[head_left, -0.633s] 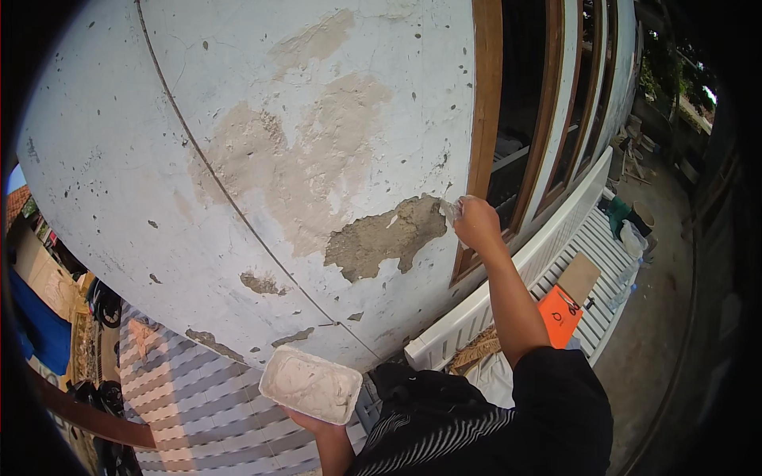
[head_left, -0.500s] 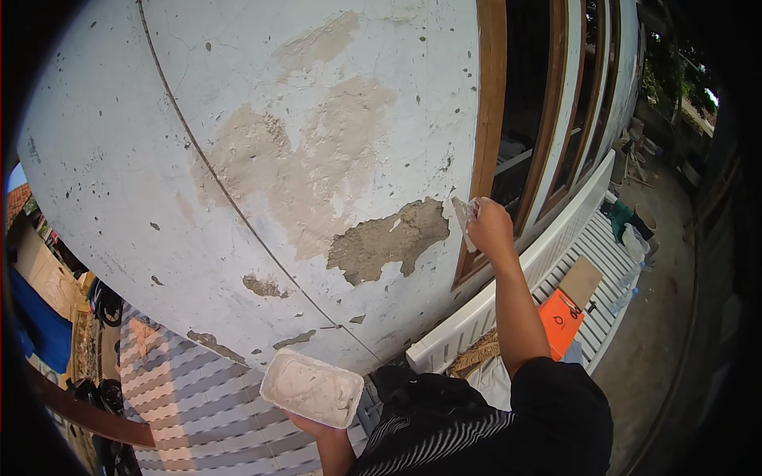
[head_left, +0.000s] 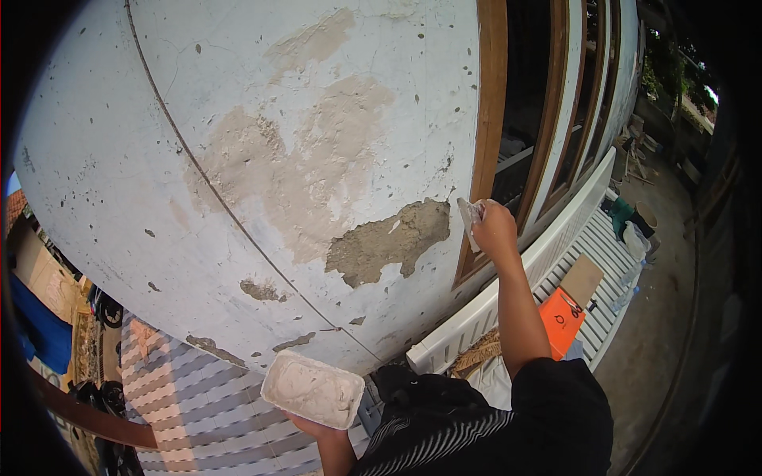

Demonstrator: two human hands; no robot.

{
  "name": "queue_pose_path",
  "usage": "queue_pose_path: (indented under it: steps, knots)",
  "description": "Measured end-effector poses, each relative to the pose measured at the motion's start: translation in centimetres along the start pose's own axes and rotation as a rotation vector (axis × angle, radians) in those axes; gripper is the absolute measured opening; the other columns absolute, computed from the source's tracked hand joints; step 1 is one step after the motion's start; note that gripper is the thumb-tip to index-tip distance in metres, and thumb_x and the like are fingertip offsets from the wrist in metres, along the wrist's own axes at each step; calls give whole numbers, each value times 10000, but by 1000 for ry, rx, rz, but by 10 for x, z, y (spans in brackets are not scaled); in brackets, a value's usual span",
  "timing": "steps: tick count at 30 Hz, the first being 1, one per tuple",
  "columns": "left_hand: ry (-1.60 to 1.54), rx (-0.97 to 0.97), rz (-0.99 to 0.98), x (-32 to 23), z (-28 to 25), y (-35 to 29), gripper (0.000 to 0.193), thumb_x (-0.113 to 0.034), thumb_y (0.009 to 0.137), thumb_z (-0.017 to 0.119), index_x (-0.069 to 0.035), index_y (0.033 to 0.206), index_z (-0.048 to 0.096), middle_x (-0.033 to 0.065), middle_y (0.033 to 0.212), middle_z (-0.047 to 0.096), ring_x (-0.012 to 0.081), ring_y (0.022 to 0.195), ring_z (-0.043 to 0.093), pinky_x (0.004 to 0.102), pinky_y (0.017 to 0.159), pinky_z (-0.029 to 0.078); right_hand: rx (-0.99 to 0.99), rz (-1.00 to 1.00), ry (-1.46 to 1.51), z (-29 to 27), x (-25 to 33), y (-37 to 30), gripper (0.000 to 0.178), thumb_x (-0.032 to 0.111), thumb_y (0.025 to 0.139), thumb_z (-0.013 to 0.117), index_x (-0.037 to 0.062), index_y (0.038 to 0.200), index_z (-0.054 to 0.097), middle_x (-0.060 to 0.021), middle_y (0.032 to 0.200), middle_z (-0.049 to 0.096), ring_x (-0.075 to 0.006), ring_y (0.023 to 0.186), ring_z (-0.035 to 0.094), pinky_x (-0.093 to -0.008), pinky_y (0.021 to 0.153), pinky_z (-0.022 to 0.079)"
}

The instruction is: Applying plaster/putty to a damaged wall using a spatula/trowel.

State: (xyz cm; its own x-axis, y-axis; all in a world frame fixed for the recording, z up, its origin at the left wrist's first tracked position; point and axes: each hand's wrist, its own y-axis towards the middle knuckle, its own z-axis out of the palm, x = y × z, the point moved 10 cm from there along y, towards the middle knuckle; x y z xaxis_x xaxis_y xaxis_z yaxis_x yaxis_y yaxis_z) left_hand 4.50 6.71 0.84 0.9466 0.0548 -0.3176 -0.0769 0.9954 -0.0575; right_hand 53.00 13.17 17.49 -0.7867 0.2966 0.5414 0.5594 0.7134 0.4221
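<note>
My left hand [head_left: 309, 424] is closed under the edge of a white rectangular tub [head_left: 313, 389], mostly hidden by it. Pale, creamy filler [head_left: 317, 387] with a smeared surface fills the tub. In my right hand [head_left: 496, 228] is a putty knife [head_left: 469, 222], its thin blade up against the wall near the wooden window frame [head_left: 487, 103]. Just left of the blade, a grey bare patch [head_left: 389, 242] shows where paint has come off the white wall [head_left: 421, 87]. Larger beige filled areas [head_left: 317, 166] spread above that patch.
A thin cable [head_left: 198, 163] runs diagonally down the wall. At right, a white slatted bench [head_left: 607, 297] carries an orange packet [head_left: 560, 321], a brown board [head_left: 581, 279] and plastic bags. Patterned floor tiles [head_left: 206, 404] lie at lower left, with a blue sheet [head_left: 40, 317] beyond.
My right hand with the putty knife has shifted very slightly right, toward the window frame. The tub stays in my left hand, almost unmoved.
</note>
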Motion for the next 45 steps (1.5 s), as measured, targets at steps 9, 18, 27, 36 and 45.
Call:
queue_pose_path:
  steps: [9, 18, 27, 36, 45]
  knots:
    - [-11, -16, -9, 6, 7, 0, 660, -607, 934, 423, -187, 1441, 453, 71, 1432, 504, 360, 1268, 512, 589, 1023, 432, -16, -46, 40, -4, 2, 11, 154, 75, 796, 626, -8, 922, 660, -200, 980, 671, -399, 948, 644, -457, 839, 514]
    - [-11, 33, -25, 8, 18, -5, 648, -600, 938, 416, -182, 1431, 462, 72, 1404, 524, 357, 1253, 523, 583, 1013, 441, -15, 52, 135, -3, -23, 15, 157, 63, 764, 608, -3, 891, 673, -223, 924, 675, -418, 915, 643, -468, 807, 513]
    - [20, -9, -5, 9, 7, -3, 657, -606, 936, 418, -176, 1430, 464, 76, 1405, 525, 355, 1256, 520, 578, 1022, 435, 20, 34, 235, 11, -29, 16, 164, 65, 772, 595, -27, 884, 672, -242, 901, 675, -432, 895, 642, -460, 795, 505]
    - [1, 30, -20, 12, 9, -4, 668, -604, 929, 438, -182, 1447, 444, 73, 1435, 500, 357, 1269, 513, 586, 1029, 426, -24, 41, 222, 14, -29, 26, 178, 73, 775, 607, -38, 901, 665, -247, 922, 673, -437, 905, 638, -446, 806, 509]
    - [25, -13, -38, 15, 1, -2, 650, -591, 931, 433, -187, 1440, 452, 74, 1411, 521, 358, 1260, 520, 595, 1017, 434, 14, 11, 182, 12, -17, 26, 177, 74, 779, 613, -32, 905, 678, -241, 921, 675, -432, 906, 644, -445, 817, 508]
